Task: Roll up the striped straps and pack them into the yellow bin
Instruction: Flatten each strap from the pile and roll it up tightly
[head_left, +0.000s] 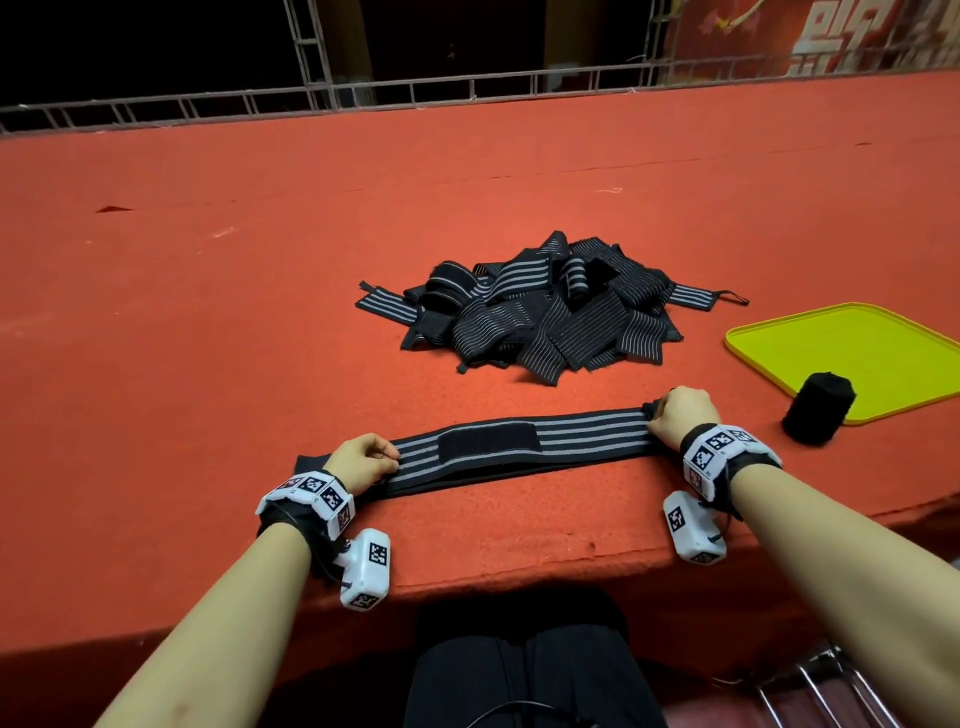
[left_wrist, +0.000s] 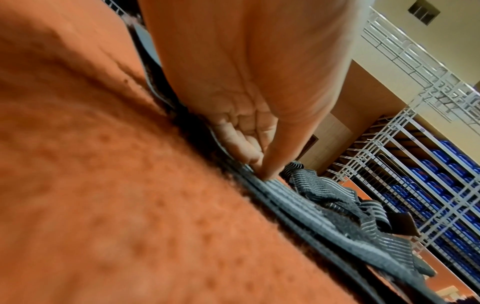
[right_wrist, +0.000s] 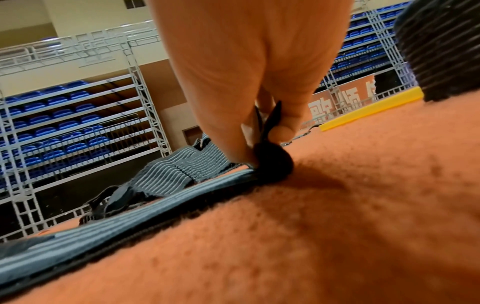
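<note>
A black strap with grey stripes (head_left: 576, 434) and a black velcro patch lies stretched flat along the near edge of the red table. My left hand (head_left: 363, 457) pinches it near its left end (left_wrist: 262, 172). My right hand (head_left: 680, 418) grips its right end, where a small black roll (right_wrist: 272, 164) has formed under the fingers. A heap of loose striped straps (head_left: 540, 317) lies behind the stretched one. One rolled black strap (head_left: 818, 415) stands at the near corner of the yellow bin (head_left: 883, 343), a shallow tray at the right.
The red felt table (head_left: 208, 312) runs far back to a metal truss rail (head_left: 363, 93). Its front edge is just under my wrists. My lap in black trousers (head_left: 519, 675) is below. Blue seat racks (right_wrist: 64, 123) show beyond.
</note>
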